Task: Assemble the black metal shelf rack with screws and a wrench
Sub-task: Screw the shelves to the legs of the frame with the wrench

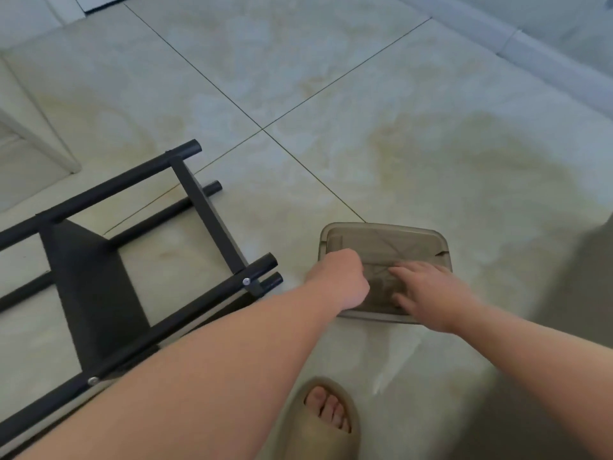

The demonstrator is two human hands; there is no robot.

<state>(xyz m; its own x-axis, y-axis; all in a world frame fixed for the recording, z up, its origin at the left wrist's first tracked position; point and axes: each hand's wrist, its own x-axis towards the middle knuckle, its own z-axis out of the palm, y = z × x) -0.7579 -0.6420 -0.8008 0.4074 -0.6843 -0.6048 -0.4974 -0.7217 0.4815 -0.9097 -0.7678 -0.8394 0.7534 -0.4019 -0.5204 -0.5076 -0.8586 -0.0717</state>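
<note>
The black metal shelf rack (109, 260) lies on its side on the tiled floor at the left, its tubes joined by silver screw heads, with a black fabric panel between the rails. To its right sits a grey-brown translucent plastic box (384, 240) with its lid on. My left hand (341, 280) is curled into a fist at the box's left edge; whether it holds anything I cannot tell. My right hand (428, 290) lies with fingers spread flat on the lid. No wrench or loose screws show.
A foot in a beige slipper (325, 419) stands just below the box. A white furniture leg (43, 141) rises at the far left. A pale skirting board (530, 51) runs along the top right. Tiled floor stretches beyond the box.
</note>
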